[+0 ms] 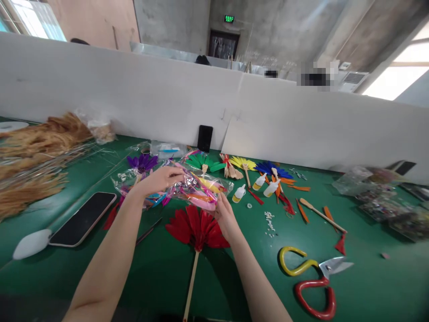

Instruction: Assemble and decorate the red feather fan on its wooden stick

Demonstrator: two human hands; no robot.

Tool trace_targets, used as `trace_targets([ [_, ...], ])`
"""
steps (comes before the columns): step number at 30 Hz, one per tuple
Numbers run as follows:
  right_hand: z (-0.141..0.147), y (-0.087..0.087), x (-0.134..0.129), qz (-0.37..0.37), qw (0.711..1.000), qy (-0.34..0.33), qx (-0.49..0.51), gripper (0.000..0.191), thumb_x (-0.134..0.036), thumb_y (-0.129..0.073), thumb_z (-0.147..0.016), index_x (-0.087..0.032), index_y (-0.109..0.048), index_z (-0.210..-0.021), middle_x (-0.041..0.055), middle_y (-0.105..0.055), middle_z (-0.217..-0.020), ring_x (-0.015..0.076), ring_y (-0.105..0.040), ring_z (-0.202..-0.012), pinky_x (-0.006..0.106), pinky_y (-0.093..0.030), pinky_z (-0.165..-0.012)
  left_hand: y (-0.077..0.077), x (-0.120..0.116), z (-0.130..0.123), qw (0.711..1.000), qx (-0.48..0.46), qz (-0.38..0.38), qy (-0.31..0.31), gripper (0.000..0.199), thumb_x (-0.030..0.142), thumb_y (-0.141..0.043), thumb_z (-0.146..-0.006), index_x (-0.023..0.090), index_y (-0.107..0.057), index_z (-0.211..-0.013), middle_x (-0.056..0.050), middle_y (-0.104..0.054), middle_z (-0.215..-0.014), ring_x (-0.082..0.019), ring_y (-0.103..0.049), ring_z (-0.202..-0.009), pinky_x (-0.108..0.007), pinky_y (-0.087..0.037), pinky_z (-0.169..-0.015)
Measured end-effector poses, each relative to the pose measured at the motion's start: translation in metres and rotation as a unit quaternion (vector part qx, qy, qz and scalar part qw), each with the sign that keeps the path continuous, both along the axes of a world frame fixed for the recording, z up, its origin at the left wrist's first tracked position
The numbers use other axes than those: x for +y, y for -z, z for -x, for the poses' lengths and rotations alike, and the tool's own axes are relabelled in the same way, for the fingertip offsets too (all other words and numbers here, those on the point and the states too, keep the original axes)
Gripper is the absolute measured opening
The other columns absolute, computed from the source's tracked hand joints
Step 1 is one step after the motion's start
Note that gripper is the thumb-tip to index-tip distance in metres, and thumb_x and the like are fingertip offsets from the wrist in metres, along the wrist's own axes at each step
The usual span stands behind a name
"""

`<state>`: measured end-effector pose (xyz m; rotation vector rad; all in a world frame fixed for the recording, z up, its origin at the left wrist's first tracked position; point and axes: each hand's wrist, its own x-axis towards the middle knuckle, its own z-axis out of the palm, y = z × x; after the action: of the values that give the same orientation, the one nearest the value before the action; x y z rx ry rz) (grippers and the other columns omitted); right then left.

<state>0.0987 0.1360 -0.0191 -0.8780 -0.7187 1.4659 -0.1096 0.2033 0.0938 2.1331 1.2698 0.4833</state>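
A clear plastic bag of pink, yellow and orange feathers [201, 192] is held between my two hands above the table's middle. My left hand [164, 179] grips its upper left side, fingers bent over the plastic. At its right lower edge, my right hand [225, 214] pinches the bag. Just below lies a red feather fan [197, 228] on a thin wooden stick, its upper edge partly behind the bag and my right hand. A purple feather fan [142, 163] and a green feather fan [204, 162] lie behind the bag.
Scissors [323, 268] with yellow and red handles lie at right. Glue bottles [239, 194], white beads [269, 221], a yellow fan [244, 163] and a blue fan [274, 170] are nearer the middle. A phone [83, 219] lies left; tan fibres [43, 147] sit beyond it.
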Motion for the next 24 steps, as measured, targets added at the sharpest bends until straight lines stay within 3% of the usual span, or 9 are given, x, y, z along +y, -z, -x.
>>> trace_targets([
  [4, -0.005, 0.001, 0.003, -0.007, 0.999, -0.016, -0.036, 0.061, -0.06, -0.055, -0.074, -0.026, -0.044, -0.124, 0.0084, -0.059, -0.117, 0.0212, -0.066, -0.09, 0.032, -0.056, -0.067, -0.007, -0.008, 0.001, 0.994, -0.042, -0.098, -0.039, 0.03, 0.039, -0.043, -0.086, 0.019, -0.064, -0.089, -0.001, -0.059, -0.071, -0.013, -0.052, -0.061, -0.023, -0.042, -0.056],
  [6, -0.007, 0.0, 0.002, 0.006, 0.997, -0.081, -0.001, 0.07, -0.069, -0.046, -0.074, -0.027, -0.038, -0.128, 0.0108, -0.061, -0.113, 0.0238, -0.066, -0.089, 0.03, -0.056, -0.057, -0.013, -0.014, 0.001, 0.992, -0.029, -0.123, 0.0, 0.028, 0.034, -0.044, -0.085, 0.023, -0.066, -0.099, -0.002, -0.063, -0.088, -0.015, -0.057, -0.075, -0.024, -0.044, -0.065],
  [9, -0.007, -0.006, -0.001, 0.003, 0.985, -0.149, 0.085, 0.072, -0.075, -0.039, -0.071, -0.027, -0.043, -0.125, 0.009, -0.066, -0.103, 0.0237, -0.066, -0.089, 0.026, -0.054, -0.051, -0.021, -0.025, 0.002, 0.991, 0.032, -0.076, 0.107, 0.028, 0.026, -0.048, -0.083, 0.029, -0.067, -0.103, -0.001, -0.065, -0.099, -0.016, -0.058, -0.087, -0.024, -0.043, -0.074],
  [13, -0.006, -0.013, -0.004, 0.005, 0.989, -0.101, 0.111, 0.043, -0.05, -0.061, -0.077, -0.026, -0.055, -0.111, 0.001, -0.068, -0.093, 0.0139, -0.067, -0.075, 0.024, -0.056, -0.062, -0.028, -0.036, 0.001, 0.985, 0.062, 0.014, 0.162, 0.026, 0.026, -0.052, -0.08, 0.029, -0.068, -0.1, 0.0, -0.067, -0.093, -0.015, -0.06, -0.079, -0.021, -0.043, -0.066],
  [18, -0.007, -0.008, -0.002, 0.022, 0.988, -0.03, 0.148, 0.031, -0.028, -0.069, -0.073, -0.026, -0.058, -0.102, -0.0038, -0.068, -0.09, 0.0129, -0.067, -0.075, 0.031, -0.057, -0.074, -0.021, -0.028, 0.014, 0.996, 0.007, 0.052, 0.073, 0.039, 0.029, -0.054, -0.078, 0.026, -0.058, -0.116, 0.0, -0.062, -0.067, -0.012, -0.054, -0.05, -0.019, -0.036, -0.045],
  [21, -0.007, -0.005, -0.001, 0.024, 0.985, -0.015, 0.169, 0.035, -0.023, -0.07, -0.071, -0.027, -0.056, -0.104, -0.0074, -0.066, -0.083, 0.0118, -0.067, -0.072, 0.033, -0.057, -0.077, -0.014, -0.019, 0.024, 0.997, -0.033, 0.067, 0.024, 0.051, 0.031, -0.054, -0.08, 0.027, -0.046, -0.13, -0.001, -0.063, -0.07, -0.014, -0.058, -0.056, -0.019, -0.038, -0.046],
  [24, -0.007, -0.005, -0.001, 0.016, 0.986, -0.016, 0.167, 0.041, -0.02, -0.07, -0.071, -0.029, -0.054, -0.108, -0.0082, -0.065, -0.087, 0.012, -0.067, -0.079, 0.034, -0.056, -0.082, -0.011, -0.015, 0.02, 0.995, -0.058, 0.08, -0.007, 0.049, 0.035, -0.049, -0.083, 0.029, -0.043, -0.131, -0.001, -0.066, -0.079, -0.016, -0.061, -0.069, -0.019, -0.041, -0.052],
])
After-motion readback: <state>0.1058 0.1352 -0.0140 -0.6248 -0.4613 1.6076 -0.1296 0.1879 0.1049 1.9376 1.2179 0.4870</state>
